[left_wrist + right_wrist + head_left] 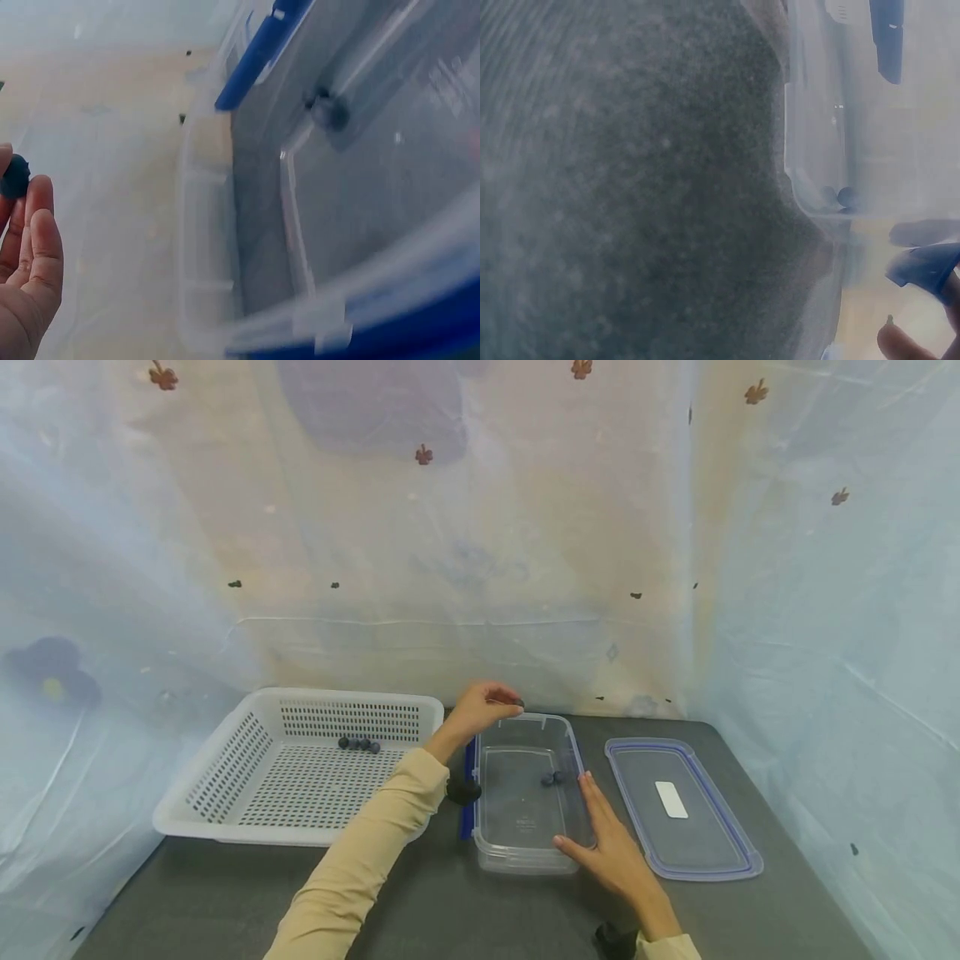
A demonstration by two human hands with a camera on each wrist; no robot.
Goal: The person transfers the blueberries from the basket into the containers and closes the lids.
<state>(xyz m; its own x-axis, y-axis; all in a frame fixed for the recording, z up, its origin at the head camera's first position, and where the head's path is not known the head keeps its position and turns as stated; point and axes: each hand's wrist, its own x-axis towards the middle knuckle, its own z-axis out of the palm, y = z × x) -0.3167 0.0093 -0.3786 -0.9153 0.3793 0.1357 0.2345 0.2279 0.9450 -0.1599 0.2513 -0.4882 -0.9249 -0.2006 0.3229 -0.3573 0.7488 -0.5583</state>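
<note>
Over the far left corner of a clear plastic food container point(525, 839), my left hand point(483, 708) pinches one blueberry point(15, 178) between thumb and fingers. A couple of blueberries point(552, 778) lie inside the container, toward its right side. My right hand point(611, 852) rests against the container's right side with fingers extended and thumb spread near the front corner. In the right wrist view, fingertips point(901, 343) show beside a blue latch point(926, 270). Left of the container, a white slotted basket point(300, 835) holds several blueberries point(360, 744) near its back right.
The container's clear lid point(712, 827), with a blue seal and a white label point(671, 799), lies flat to the right on the dark grey table point(480, 918). A patterned plastic sheet point(480, 543) hangs behind the table and along both sides.
</note>
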